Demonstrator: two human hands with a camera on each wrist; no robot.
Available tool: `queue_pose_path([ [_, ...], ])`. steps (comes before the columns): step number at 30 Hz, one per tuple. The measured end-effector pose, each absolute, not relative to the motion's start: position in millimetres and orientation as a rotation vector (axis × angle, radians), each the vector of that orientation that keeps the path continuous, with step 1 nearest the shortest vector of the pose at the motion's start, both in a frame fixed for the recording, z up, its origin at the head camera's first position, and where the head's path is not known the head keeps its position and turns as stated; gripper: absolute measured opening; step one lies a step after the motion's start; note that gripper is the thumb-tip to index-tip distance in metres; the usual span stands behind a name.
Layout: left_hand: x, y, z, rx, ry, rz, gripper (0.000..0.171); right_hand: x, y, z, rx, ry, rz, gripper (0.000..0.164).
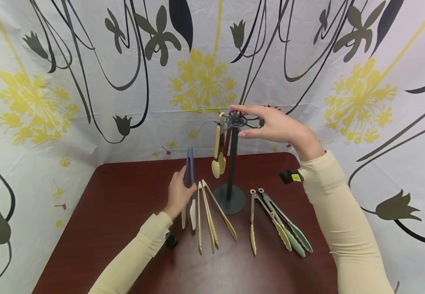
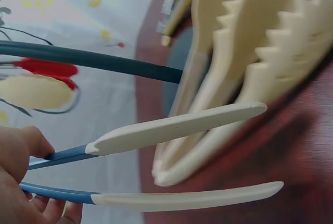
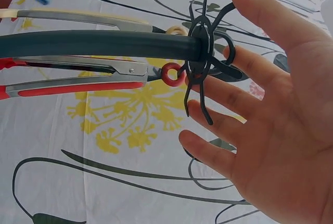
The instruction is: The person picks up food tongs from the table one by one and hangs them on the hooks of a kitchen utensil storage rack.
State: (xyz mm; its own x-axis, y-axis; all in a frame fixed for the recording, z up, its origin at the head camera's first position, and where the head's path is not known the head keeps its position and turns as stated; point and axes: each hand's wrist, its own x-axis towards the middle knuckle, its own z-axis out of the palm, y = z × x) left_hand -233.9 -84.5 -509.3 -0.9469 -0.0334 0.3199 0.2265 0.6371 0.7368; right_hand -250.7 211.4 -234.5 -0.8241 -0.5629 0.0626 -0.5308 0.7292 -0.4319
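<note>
My left hand (image 1: pixel 178 192) holds a pair of blue tongs (image 1: pixel 189 167) with cream tips, which point down toward the table. In the left wrist view, the two arms of these tongs stand apart, with the cream tips (image 2: pixel 182 128) in front of other tongs. My right hand (image 3: pixel 270 109) is at the top of a dark stand (image 3: pixel 104 44), its fingers spread among the hooks (image 3: pixel 205 78). Red-handled tongs (image 3: pixel 83 81) hang there by a red ring, right at the fingertips. Cream tongs (image 1: pixel 218 151) hang beside them.
Cream tongs (image 1: pixel 208 216) lie left of the stand's round base (image 1: pixel 229 200). To its right are yellow-tipped tongs (image 1: pixel 271 216) and green-tipped tongs (image 1: pixel 293 228). A patterned cloth (image 1: pixel 153 122) stands behind the dark red table (image 1: pixel 98 220).
</note>
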Motion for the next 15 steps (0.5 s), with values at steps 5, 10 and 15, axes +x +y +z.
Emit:
queue_pose_path([
  [5, -237, -78, -488, -0.203, -2.469, -1.196, 0.074, -250, 210, -234, -0.878, 2.881, -0.660, 0.073],
  [10, -237, -71, -468, -0.236, -2.396, -1.210, 0.076, -249, 209, -234, -0.843, 2.898, -0.667, 0.074],
  [15, -236, -66, -451, -0.259, -2.351, -1.209, 0.074, -248, 207, -234, -0.843, 2.907, -0.656, 0.075],
])
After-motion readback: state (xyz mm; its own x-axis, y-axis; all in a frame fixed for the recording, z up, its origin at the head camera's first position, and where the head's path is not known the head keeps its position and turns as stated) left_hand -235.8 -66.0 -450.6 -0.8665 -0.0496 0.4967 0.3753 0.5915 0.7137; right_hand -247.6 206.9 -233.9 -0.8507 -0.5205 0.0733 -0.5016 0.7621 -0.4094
